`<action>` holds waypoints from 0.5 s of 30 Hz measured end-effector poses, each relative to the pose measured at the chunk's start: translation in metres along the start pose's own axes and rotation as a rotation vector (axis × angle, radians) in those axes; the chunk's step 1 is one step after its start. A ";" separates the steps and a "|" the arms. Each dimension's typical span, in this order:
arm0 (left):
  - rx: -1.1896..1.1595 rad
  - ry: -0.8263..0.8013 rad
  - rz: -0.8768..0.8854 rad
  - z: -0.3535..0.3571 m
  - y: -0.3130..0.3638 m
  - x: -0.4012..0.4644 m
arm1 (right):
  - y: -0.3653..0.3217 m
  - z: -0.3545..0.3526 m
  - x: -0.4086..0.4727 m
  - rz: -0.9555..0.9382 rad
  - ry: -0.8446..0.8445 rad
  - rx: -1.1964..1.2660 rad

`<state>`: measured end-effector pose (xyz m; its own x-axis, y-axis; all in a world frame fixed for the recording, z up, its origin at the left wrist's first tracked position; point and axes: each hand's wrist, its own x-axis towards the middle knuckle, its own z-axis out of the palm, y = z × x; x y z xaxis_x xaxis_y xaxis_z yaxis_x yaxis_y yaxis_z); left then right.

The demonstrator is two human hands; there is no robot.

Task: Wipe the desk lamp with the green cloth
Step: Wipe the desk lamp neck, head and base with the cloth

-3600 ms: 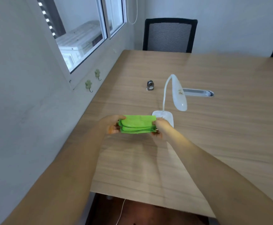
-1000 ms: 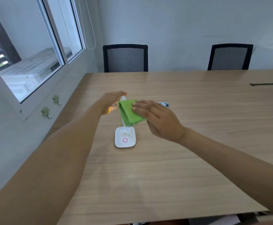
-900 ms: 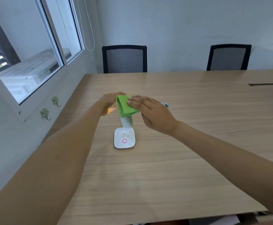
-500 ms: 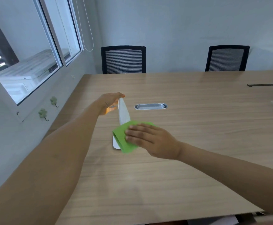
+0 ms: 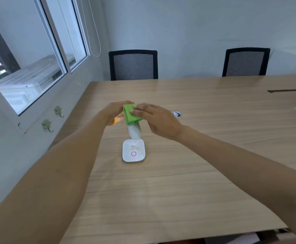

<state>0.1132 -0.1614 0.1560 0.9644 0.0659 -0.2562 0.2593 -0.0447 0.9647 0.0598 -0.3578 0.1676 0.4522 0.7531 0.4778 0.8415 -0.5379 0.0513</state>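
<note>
Your table (image 5: 205, 173) is a broad slab of pale wood-grain laminate, matte and smooth, its left edge along the wall under the window. Two black mesh-backed chairs (image 5: 133, 65) stand at its far edge. The desk lamp (image 5: 134, 153) sits nearer the left edge than the right, about midway between the near and far edges. Its glossy white base is a rounded square with a pink ring on top and some pale specks. The long white head runs lengthwise away from you, its rounded tip pointing back at you over the base. Your left hand (image 5: 114, 111) curls around the head's far end. Your right hand (image 5: 158, 120) presses the folded green cloth (image 5: 131, 115), soft and matte, onto the head, fingers flat and extended.
</note>
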 end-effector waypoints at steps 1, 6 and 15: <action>-0.001 -0.009 0.008 0.000 0.000 0.000 | -0.003 0.002 -0.002 -0.017 -0.021 0.013; 0.035 0.015 -0.026 -0.003 0.000 0.001 | -0.024 0.007 -0.035 -0.117 -0.016 0.002; 0.047 -0.013 -0.057 -0.006 0.002 0.001 | -0.028 0.011 -0.064 -0.240 0.231 0.052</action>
<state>0.1149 -0.1557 0.1584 0.9485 0.0564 -0.3118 0.3158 -0.0876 0.9448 0.0104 -0.3866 0.1263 0.1652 0.7467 0.6443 0.9325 -0.3310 0.1444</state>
